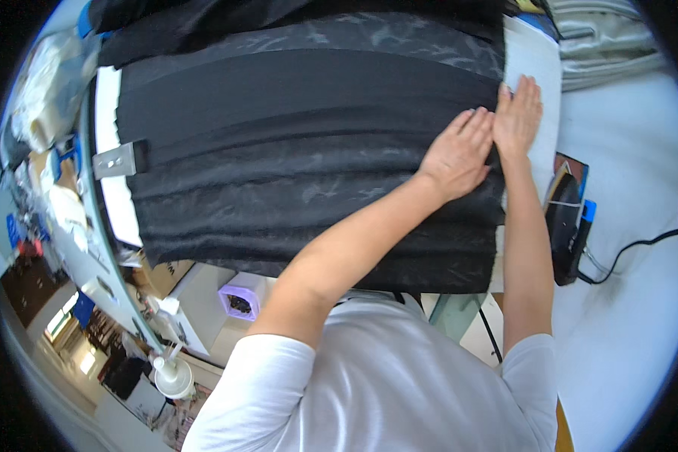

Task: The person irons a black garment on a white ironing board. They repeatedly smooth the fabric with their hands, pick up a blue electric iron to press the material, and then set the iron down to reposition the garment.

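Observation:
Black fabric (294, 98), rippled in soft folds and faintly patterned in places, is spread over white boards or sheets (531, 53). My left hand (459, 151) lies flat on the fabric near its right side, fingers extended toward the upper right. Just beside it, my right hand (517, 120) rests with straight fingers across the fabric's right edge and the white surface. A grey metal block (114, 160) sits at the fabric's left edge.
On the right, a dark iron (561, 233) with a cord stands by a pale padded surface (618, 166); grey cloth (610, 41) is beyond. At left lie plastic bags (49, 98) and clutter. A purple container (239, 300) and a white pump bottle (172, 375) are lower down.

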